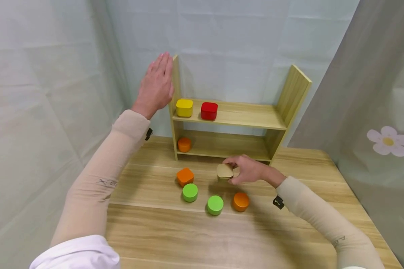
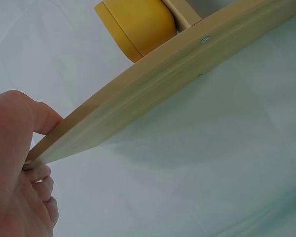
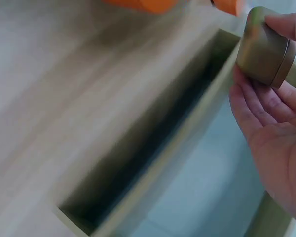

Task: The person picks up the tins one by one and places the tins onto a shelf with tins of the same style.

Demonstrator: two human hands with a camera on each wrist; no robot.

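Nine tins: three orange, two green, one yellow (image 1: 184,107), one red (image 1: 209,110), one tan (image 1: 225,172) pinched by right hand (image 1: 247,170) over wooden table (image 1: 188,239). Left hand (image 1: 156,85) flat, fingers straight, against shelf (image 1: 174,86) side. Pale curtains around.

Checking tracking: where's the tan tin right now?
In the head view the tan tin is in the right hand, just above the table in front of the shelf, right of the orange square tin.
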